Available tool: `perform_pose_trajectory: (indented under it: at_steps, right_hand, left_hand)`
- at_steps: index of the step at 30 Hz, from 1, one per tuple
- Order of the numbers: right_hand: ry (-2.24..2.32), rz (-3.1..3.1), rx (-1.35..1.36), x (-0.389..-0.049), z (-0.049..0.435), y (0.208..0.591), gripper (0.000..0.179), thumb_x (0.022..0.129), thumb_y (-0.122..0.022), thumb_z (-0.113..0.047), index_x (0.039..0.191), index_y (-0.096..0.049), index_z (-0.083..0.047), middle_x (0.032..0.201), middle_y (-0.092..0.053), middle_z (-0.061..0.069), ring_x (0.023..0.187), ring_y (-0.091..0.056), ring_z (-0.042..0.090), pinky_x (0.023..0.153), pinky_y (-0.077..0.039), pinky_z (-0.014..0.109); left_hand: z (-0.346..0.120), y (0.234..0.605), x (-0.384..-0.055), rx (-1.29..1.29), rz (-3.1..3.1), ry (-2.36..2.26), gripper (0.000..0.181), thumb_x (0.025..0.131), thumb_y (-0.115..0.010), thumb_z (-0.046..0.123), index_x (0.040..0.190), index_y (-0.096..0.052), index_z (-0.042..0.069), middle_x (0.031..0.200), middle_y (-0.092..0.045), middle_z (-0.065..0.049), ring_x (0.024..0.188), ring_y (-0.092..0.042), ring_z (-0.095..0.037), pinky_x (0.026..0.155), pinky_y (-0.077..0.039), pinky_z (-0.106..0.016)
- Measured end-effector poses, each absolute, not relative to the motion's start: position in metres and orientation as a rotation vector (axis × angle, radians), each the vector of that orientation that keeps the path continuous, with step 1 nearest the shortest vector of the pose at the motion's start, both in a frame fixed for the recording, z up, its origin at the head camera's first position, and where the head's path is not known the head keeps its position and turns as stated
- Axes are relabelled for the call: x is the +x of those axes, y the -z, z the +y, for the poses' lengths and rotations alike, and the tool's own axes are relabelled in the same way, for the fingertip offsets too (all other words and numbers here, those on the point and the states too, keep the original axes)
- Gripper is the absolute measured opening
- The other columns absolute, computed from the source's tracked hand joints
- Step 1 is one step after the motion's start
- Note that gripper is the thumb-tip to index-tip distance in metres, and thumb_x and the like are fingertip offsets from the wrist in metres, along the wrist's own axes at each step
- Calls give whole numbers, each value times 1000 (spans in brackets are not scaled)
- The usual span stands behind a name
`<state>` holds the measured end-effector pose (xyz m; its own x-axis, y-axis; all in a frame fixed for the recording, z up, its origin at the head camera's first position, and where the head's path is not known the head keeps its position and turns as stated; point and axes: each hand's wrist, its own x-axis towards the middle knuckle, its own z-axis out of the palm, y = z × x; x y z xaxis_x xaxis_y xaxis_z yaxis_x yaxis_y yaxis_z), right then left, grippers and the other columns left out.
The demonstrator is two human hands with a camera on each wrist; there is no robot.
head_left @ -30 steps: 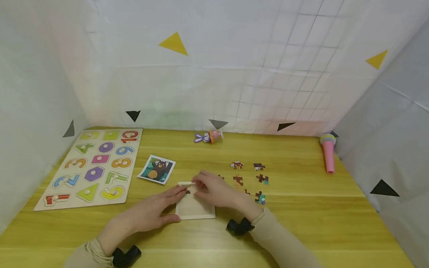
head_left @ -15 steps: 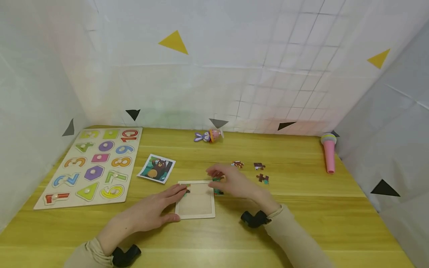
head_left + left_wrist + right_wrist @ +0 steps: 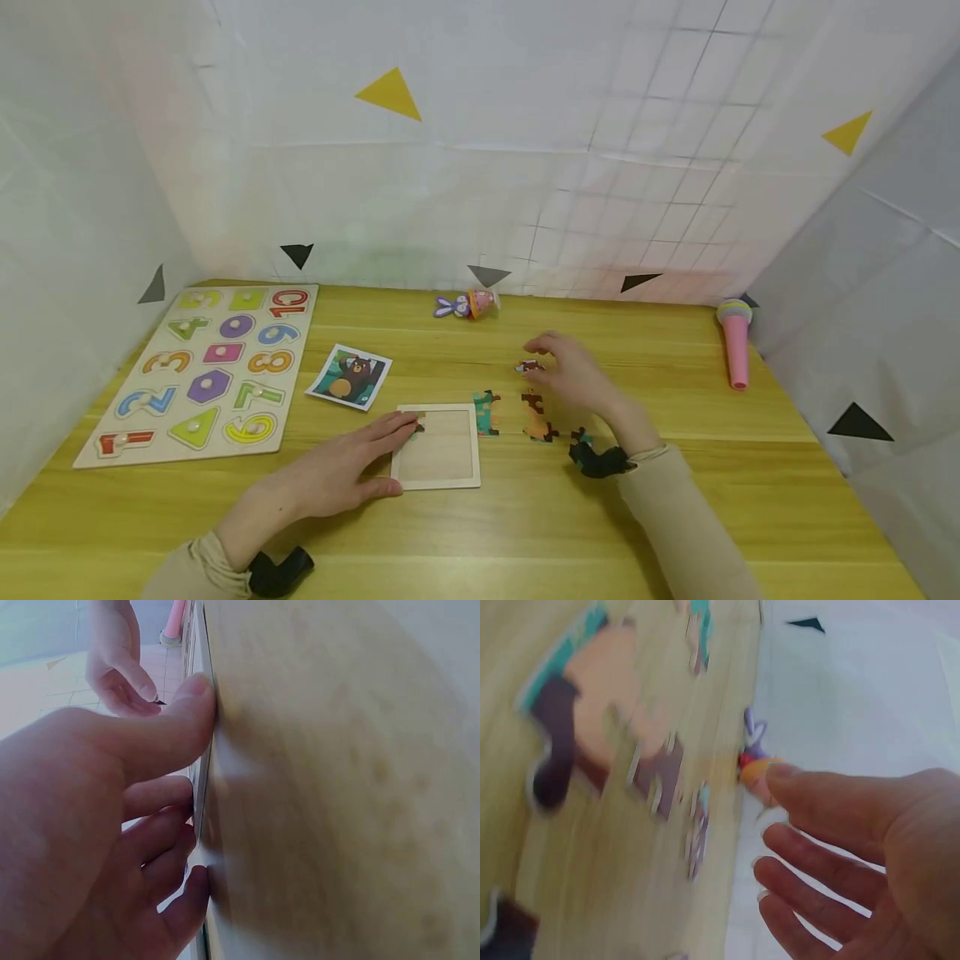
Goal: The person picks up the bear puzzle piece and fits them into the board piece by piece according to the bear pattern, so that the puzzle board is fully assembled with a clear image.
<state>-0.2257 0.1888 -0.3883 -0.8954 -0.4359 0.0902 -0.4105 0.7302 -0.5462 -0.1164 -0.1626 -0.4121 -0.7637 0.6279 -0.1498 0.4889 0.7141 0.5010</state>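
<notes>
My left hand (image 3: 341,471) rests on the left side of a pale wooden puzzle tray (image 3: 438,483), fingers over its upper left and thumb at the lower left corner. A small puzzle piece (image 3: 421,425) lies inside by the fingertips. My right hand (image 3: 577,375) hovers over loose pieces, fingers loosely bent and apart; the right wrist view shows nothing between them. Its fingertips are right by a brown and white piece (image 3: 529,367). Nearer lie teal pieces (image 3: 486,414) at the tray's edge and orange-brown pieces (image 3: 535,418). The right hand and wrist camera hide others.
A bear picture card (image 3: 350,378) lies behind the left hand. A number-and-shape board (image 3: 202,375) is at the left. At the back lies a purple rabbit toy (image 3: 465,306), and a pink toy microphone (image 3: 737,346) at the far right. White sheets enclose the table.
My right hand has moved from the tray's top edge rightward and away to the loose pieces at the back, uncovering the teal and orange-brown ones. The left hand stays put.
</notes>
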Motion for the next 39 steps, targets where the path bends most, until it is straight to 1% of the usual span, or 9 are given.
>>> perform_pose_trajectory:
  at_steps: [8,15,19,23,26,33,39]
  right_hand:
    - [861,2885,-663,-231,201,391,37,93,-70,-7,127,-62,6,122,-63,19,113,-60,37,96,-51,51]
    - [770,2888,-670,-234,201,399,37,92,-71,-6,126,-64,5,115,-64,16,104,-63,31,91,-54,47]
    - [729,2885,-677,-235,200,402,38,92,-71,-8,127,-63,4,109,-61,14,93,-58,26,85,-52,42]
    - [678,2896,-692,-235,200,404,37,93,-70,-10,127,-64,4,104,-58,13,85,-50,23,77,-45,38]
    - [659,2899,-688,-235,200,405,35,94,-68,-11,126,-64,3,102,-57,12,85,-49,23,77,-45,37]
    - [669,2904,-654,-233,200,405,30,95,-69,-11,121,-66,3,101,-59,12,89,-56,24,82,-50,41]
    - [656,2927,-626,-234,197,405,26,95,-68,-12,117,-68,2,100,-60,12,89,-57,24,82,-51,43]
  left_hand:
    - [-164,412,-117,857,2604,-647,75,97,-54,56,160,-28,22,167,-18,3,151,-27,-26,114,-36,-54]
    - [-164,411,-116,844,2593,-665,76,97,-54,57,159,-29,22,167,-19,4,150,-29,-26,113,-37,-54]
    - [-164,411,-117,839,2591,-665,75,97,-54,57,159,-29,23,167,-19,4,150,-29,-27,113,-36,-55]
    - [-164,411,-117,835,2594,-664,75,97,-54,57,159,-29,23,167,-18,4,150,-29,-27,113,-36,-55]
    - [-163,410,-117,840,2595,-665,75,97,-55,56,159,-29,23,167,-19,4,150,-30,-27,113,-37,-55]
    - [-163,409,-117,843,2595,-667,75,97,-55,56,159,-29,23,167,-19,3,148,-32,-28,112,-37,-55]
    - [-163,411,-117,837,2596,-661,75,97,-55,55,159,-28,24,168,-17,4,149,-32,-27,113,-37,-54]
